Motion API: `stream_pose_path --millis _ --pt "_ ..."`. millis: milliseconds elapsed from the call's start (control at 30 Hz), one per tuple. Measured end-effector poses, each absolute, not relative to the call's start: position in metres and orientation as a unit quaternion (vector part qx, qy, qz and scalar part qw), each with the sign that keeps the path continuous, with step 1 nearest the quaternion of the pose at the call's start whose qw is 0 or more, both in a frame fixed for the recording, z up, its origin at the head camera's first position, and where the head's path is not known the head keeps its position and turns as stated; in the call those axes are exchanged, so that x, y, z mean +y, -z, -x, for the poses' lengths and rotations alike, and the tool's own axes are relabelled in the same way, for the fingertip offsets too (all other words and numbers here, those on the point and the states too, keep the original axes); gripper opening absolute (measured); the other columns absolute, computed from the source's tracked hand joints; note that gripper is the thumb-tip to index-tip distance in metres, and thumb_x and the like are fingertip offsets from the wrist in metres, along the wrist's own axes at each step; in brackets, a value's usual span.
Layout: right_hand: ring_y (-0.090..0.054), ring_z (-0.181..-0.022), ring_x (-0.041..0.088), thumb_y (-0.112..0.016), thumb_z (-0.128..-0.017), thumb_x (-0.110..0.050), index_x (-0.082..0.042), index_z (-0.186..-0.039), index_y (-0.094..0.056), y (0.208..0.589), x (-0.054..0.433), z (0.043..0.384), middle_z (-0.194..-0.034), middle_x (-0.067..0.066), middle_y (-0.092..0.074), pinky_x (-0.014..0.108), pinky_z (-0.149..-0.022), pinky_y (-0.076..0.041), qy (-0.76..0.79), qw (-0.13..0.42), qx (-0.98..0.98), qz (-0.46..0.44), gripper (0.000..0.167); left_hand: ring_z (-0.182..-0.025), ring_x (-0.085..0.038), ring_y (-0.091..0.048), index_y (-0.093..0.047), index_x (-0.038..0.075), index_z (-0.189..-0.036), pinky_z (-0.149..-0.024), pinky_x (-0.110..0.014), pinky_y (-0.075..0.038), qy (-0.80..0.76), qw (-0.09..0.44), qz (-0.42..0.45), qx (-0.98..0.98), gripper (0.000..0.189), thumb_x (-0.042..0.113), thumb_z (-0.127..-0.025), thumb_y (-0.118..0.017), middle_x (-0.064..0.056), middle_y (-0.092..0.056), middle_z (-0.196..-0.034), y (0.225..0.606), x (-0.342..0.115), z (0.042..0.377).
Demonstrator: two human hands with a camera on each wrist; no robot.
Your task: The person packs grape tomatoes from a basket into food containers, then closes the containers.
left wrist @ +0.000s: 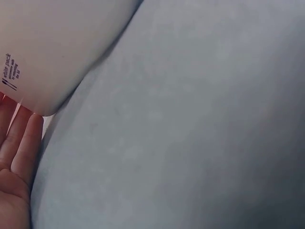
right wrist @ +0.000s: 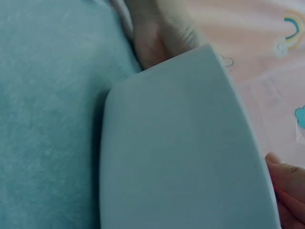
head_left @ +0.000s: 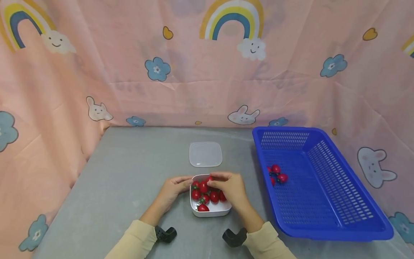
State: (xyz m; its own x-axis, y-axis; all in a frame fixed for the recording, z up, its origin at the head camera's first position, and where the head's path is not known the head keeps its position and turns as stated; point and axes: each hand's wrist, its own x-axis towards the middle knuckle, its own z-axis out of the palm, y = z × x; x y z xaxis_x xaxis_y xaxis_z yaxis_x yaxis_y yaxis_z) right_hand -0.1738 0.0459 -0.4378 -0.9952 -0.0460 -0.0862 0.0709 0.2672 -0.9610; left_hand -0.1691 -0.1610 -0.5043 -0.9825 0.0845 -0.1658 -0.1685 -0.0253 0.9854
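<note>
A small white box [head_left: 211,213] with several red cherry tomatoes [head_left: 214,196] in it stands on the table in front of me. At its left side my left hand [head_left: 171,190] holds the box, thumb by the rim; the left wrist view shows its fingers [left wrist: 26,148] against the outer wall. Over the back right of the box, my right hand [head_left: 231,185] pinches a cherry tomato [head_left: 209,178] between thumb and forefinger. In the right wrist view the box wall [right wrist: 176,143] hides most of that hand.
A clear flat lid [head_left: 205,154] lies behind the box. To the right stands a large blue basket [head_left: 323,190] with slotted walls, holding several more cherry tomatoes [head_left: 282,178] near its left wall. A pink printed curtain [head_left: 194,90] hangs behind the grey table [head_left: 136,162].
</note>
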Motion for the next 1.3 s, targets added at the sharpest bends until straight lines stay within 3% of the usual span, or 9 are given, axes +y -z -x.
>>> stream_pose_path --millis 167,433,733,1000,1300 --pt "-0.074 -0.094 0.027 -0.085 -0.074 -0.006 0.003 -0.101 -0.077 0.4403 0.0467 0.1716 -0.098 0.020 -0.076 0.032 -0.079 -0.060 0.586 0.047 0.809 0.004 0.030 -0.092 -0.001 -0.069 -0.065 -0.011 -0.122 -0.087 -0.021 -0.055 -0.717 0.090 0.030 0.690 0.037 0.013 -0.094 -0.067 -0.012 -0.074 -0.114 0.5034 -0.1606 0.1690" --pt "-0.071 -0.104 0.028 -0.086 -0.074 -0.012 -0.003 -0.099 -0.079 0.4407 0.0460 0.1751 -0.098 0.014 -0.077 0.039 -0.088 -0.056 0.525 0.041 0.850 0.017 0.027 -0.092 -0.001 -0.069 -0.064 -0.011 -0.122 -0.087 -0.020 -0.055 -0.718 0.094 0.033 0.689 0.036 0.011 -0.094 -0.067 -0.007 -0.075 -0.111 0.5026 -0.1629 0.1699" --pt "-0.071 -0.098 0.028 -0.084 -0.073 -0.004 0.000 -0.101 -0.078 0.4402 0.0482 0.1757 -0.098 0.015 -0.077 0.040 -0.086 -0.056 0.500 0.050 0.864 0.041 0.029 -0.091 -0.002 -0.069 -0.064 -0.011 -0.122 -0.087 -0.021 -0.055 -0.717 0.095 0.027 0.689 0.037 0.013 -0.094 -0.067 -0.010 -0.075 -0.112 0.5027 -0.1625 0.1700" --pt "-0.070 -0.100 0.027 -0.084 -0.073 -0.002 0.000 -0.103 -0.077 0.4408 0.0492 0.1739 -0.101 0.015 -0.077 0.040 -0.087 -0.056 0.496 0.061 0.866 0.038 0.031 -0.090 -0.002 -0.070 -0.067 -0.008 -0.120 -0.085 -0.022 -0.056 -0.717 0.094 0.029 0.690 0.036 0.015 -0.093 -0.069 0.000 -0.077 -0.104 0.5025 -0.1598 0.1692" --pt "-0.071 -0.100 0.030 -0.084 -0.074 -0.004 0.001 -0.102 -0.077 0.4415 0.0492 0.1744 -0.099 0.017 -0.077 0.044 -0.090 -0.056 0.513 0.055 0.856 0.033 0.029 -0.091 -0.003 -0.069 -0.068 -0.006 -0.120 -0.085 -0.022 -0.055 -0.714 0.092 0.035 0.694 0.035 0.016 -0.093 -0.069 -0.004 -0.076 -0.110 0.5021 -0.1597 0.1694"
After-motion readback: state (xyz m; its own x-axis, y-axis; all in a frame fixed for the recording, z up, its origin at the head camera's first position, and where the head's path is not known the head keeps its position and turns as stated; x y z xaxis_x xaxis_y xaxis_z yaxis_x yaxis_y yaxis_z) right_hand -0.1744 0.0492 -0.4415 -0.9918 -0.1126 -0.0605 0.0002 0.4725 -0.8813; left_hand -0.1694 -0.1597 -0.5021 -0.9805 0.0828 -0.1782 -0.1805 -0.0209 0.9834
